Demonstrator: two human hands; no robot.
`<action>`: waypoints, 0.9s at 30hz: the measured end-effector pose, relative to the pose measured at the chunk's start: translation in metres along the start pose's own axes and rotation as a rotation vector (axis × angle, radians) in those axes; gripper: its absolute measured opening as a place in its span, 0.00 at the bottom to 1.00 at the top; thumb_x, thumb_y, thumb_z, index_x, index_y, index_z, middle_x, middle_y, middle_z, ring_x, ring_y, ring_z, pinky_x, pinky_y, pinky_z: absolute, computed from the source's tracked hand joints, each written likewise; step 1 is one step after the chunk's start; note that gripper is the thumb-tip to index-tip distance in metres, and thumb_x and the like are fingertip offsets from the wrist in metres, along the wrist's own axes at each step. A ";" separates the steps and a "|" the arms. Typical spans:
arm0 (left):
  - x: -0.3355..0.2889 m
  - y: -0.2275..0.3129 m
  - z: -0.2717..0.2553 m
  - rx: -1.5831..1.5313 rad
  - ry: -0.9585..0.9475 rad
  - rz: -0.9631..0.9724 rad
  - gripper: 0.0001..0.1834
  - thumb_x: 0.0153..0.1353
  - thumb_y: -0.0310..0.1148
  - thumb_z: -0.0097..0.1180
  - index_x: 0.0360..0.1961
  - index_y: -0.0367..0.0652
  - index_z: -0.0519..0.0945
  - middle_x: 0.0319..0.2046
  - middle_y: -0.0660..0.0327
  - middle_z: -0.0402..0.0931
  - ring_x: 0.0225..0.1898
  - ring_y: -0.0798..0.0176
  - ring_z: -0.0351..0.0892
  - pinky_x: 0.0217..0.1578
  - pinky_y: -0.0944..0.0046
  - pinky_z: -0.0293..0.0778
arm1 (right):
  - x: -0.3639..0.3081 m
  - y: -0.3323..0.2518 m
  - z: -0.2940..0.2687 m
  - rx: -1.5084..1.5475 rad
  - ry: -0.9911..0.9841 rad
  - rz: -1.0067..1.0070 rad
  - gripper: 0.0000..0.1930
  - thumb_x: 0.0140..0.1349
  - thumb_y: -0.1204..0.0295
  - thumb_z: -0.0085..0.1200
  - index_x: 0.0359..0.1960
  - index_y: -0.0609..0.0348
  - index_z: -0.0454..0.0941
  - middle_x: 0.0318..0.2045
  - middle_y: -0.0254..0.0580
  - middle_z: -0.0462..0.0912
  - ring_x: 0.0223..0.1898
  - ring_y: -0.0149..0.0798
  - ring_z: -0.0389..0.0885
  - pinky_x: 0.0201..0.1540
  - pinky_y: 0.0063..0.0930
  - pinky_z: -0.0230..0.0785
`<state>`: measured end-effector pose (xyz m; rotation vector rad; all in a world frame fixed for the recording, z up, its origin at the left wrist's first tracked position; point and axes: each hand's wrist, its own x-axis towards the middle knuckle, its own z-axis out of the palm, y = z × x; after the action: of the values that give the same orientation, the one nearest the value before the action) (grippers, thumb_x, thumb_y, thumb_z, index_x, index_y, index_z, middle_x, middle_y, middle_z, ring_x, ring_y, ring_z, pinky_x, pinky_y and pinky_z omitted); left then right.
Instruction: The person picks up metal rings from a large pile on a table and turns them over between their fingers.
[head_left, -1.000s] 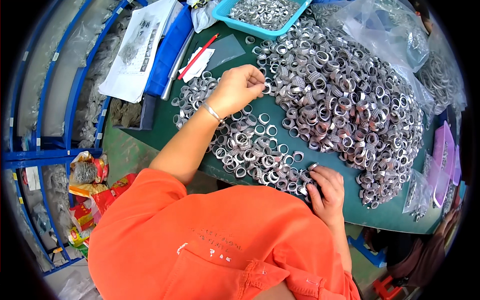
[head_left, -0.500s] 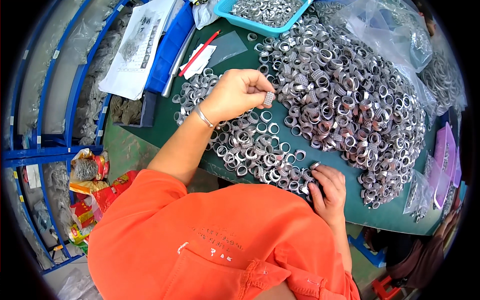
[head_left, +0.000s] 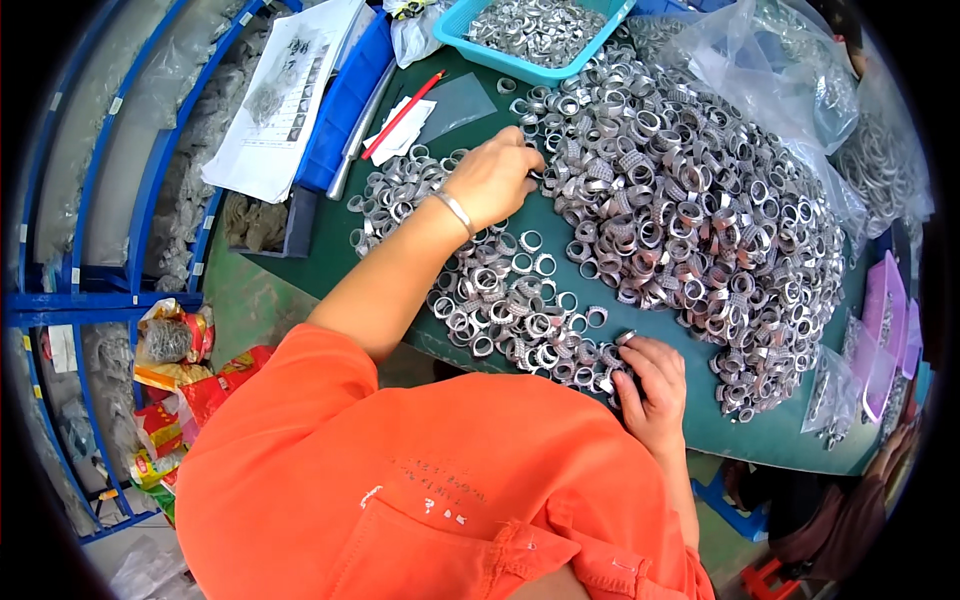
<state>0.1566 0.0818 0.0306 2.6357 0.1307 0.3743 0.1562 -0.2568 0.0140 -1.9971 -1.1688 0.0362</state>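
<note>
A big heap of silver metal rings (head_left: pixel 700 200) covers the green table mat (head_left: pixel 590 262). A thinner spread of the same rings (head_left: pixel 500 300) lies nearer to me. My left hand (head_left: pixel 495 178), with a metal bracelet on the wrist, reaches out to the left edge of the heap. Its fingers curl down onto the rings, and what they hold is hidden. My right hand (head_left: pixel 655 385) rests at the near table edge, fingers closed over a few rings of the thinner spread. My orange shirt fills the lower part of the view.
A teal basket (head_left: pixel 470 40) of rings stands at the back. A red pencil (head_left: pixel 400 115), white papers (head_left: pixel 280 100) and a blue tray (head_left: pixel 350 90) lie back left. Clear plastic bags (head_left: pixel 770 60) sit back right, purple trays (head_left: pixel 880 330) at right, blue shelving (head_left: pixel 90 200) at left.
My left hand drew back a little from the heap with a ring between its fingers, then went forward to the heap's edge again. My right hand stayed at the near edge.
</note>
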 end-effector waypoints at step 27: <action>-0.021 0.010 -0.053 -0.895 -0.321 -0.563 0.05 0.59 0.24 0.59 0.36 0.35 0.80 0.33 0.54 0.85 0.29 0.66 0.83 0.30 0.69 0.78 | 0.000 0.003 -0.001 0.009 -0.001 0.009 0.14 0.52 0.75 0.63 0.42 0.62 0.81 0.45 0.44 0.83 0.46 0.47 0.80 0.49 0.37 0.66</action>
<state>0.1217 0.0929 0.0749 1.6466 0.4621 -0.1666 0.1584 -0.2576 0.0128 -1.9948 -1.1582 0.0474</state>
